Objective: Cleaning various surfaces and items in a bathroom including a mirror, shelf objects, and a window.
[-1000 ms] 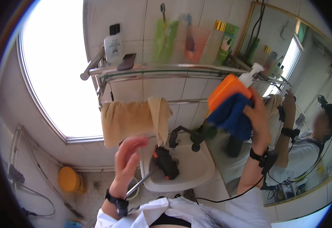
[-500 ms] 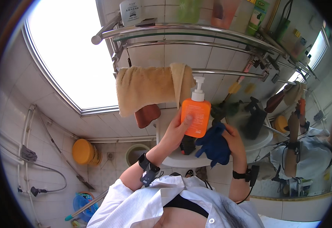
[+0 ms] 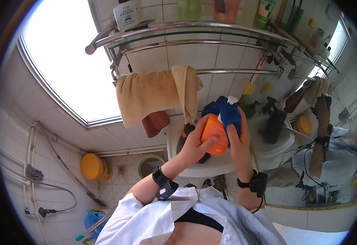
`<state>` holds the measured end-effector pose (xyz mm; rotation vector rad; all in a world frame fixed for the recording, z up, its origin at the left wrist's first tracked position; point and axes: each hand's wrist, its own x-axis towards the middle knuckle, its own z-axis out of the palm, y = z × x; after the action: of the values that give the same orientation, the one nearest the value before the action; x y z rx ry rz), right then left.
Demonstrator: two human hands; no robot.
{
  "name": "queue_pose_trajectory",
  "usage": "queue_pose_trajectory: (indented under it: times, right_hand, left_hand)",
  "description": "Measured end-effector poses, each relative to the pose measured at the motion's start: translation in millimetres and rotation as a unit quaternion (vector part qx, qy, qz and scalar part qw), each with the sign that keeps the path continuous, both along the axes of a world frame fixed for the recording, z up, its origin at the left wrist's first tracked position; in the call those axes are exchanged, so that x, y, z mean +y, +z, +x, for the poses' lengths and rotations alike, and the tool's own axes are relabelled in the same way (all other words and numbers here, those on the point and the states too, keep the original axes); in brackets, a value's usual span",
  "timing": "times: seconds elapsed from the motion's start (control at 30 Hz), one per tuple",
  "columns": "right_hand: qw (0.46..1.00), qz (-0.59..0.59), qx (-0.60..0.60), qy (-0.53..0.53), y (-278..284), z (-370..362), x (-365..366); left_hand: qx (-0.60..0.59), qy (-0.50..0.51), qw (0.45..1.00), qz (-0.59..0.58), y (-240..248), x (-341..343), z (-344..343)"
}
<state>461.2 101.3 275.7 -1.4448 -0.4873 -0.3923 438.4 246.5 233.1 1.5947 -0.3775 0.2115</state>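
Observation:
An orange pump bottle [image 3: 215,135] is held above the sink, slightly tilted. My left hand [image 3: 194,145] grips its left side, thumb across the front. With my right hand [image 3: 240,136] I press a dark blue cloth [image 3: 229,113] round the bottle's upper right part and neck. The white pump head [image 3: 232,100] pokes out above the cloth. The cloth hides the rest of the neck. Behind my hands lies the white sink [image 3: 223,166], with dark objects in and around it that I cannot make out.
A tan towel [image 3: 149,96] hangs on a metal rail, a reddish-brown cloth [image 3: 155,123] below it. Bottles stand on the glass-and-metal rack [image 3: 203,26]. The mirror [image 3: 284,175] is at right. A yellow bucket [image 3: 91,166] and a pale bucket [image 3: 150,164] stand on the floor.
The blue cloth has moved from beside the bottle up onto its neck and pump, carried by my right hand. The bottle now sits a little lower and more tilted in my left hand.

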Motion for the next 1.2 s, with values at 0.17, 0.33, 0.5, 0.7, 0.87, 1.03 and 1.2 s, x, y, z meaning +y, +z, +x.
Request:
queue_pose_trajectory:
  times: [0.17, 0.33, 0.5, 0.7, 0.87, 1.03, 1.2]
  right_hand:
    - [0.937, -0.008, 0.169, 0.305, 6, 24, -27]
    - [0.95, -0.024, 0.189, 0.246, -4, 26, -16]
    - [0.978, -0.128, 0.166, -0.02, -14, 7, 6]
    - [0.981, -0.053, 0.172, 0.073, -26, 15, -14]
    - [0.904, 0.005, 0.127, 0.409, -21, 20, -28]
    - [0.945, 0.002, 0.187, 0.269, -67, 3, -31]
    - [0.86, 0.337, 0.343, 0.172, -39, -10, -22]
  left_hand:
    - [0.06, -0.113, 0.991, -0.034, -18, 15, -2]
    - [0.073, -0.1, 0.991, -0.06, -12, 13, -1]
    - [-0.052, 0.181, 0.955, 0.23, -6, 12, 1]
    - [0.015, 0.004, 0.996, 0.083, -18, 17, 8]
    - [0.114, -0.236, 0.957, -0.12, -38, 26, 6]
    - [0.039, -0.172, 0.973, -0.15, -39, 25, 2]
    - [-0.037, 0.044, 0.996, 0.073, -61, 45, 6]
